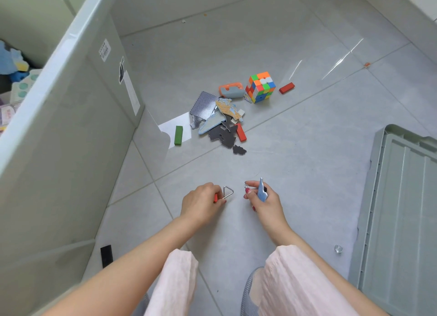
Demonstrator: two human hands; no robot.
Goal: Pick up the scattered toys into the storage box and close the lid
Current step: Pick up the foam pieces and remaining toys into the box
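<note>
Toys (pixel 227 117) are scattered on the floor (pixel 307 162) right of the storage box (pixel 71 117); light, stiff pieces. Left hand (pixel 201 203) fingers are clamped on a wire triangle (pixel 228 192), right hand (pixel 264 198) on a flat blue piece (pixel 262 190).

The tall pale-green plastic storage box (pixel 71 131) stands at the left on the grey tiled floor (pixel 307 150); its ribbed pale-green lid (pixel 402 209) lies flat at the right. Between them, farther from the person, lie the multicoloured puzzle cube (pixel 260 87), the flat cardboard jigsaw pieces (pixel 222 124) left of it, and the green wooden block (pixel 178 135) nearest the box.
</note>
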